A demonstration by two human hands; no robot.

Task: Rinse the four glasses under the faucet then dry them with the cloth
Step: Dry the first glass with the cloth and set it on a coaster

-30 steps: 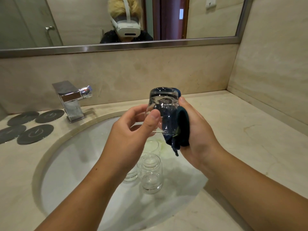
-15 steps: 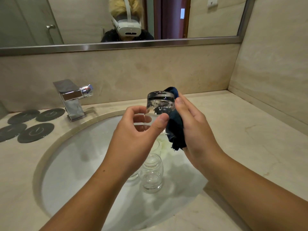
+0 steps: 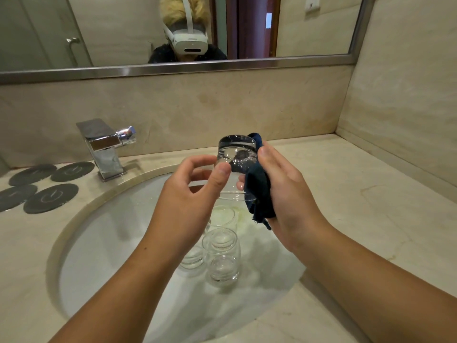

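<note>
across the whole lower view i see the beige stone counter [image 3: 358, 219], which runs back to a wall of the same stone. above it hangs the mirror [image 3: 123, 33] in its metal frame, and it shows a person in a white headset. the oval white sink [image 3: 111, 243] is set into the counter at left of centre. both bare forearms reach in over the basin.

my feed shows the left hand [image 3: 188, 206] with its thumb and curled fingers pinching the side of a clear glass [image 3: 236, 154]. that glass is held above the sink, turned base up. the right hand [image 3: 291, 199] is closed on a dark blue cloth [image 3: 258, 194] and presses it against the right side of the glass. one of its fingertips shows through the glass wall. a loose corner of the cloth hangs below the palm.

the square chrome faucet [image 3: 103, 147] stands at the back left rim of the sink, and i see no water coming from it. four dark round coasters [image 3: 50, 198] lie in a cluster on the counter left of the faucet.

in the basin, below the hands, three other glasses [image 3: 221, 243] sit close together. one is partly hidden by the left wrist.
</note>
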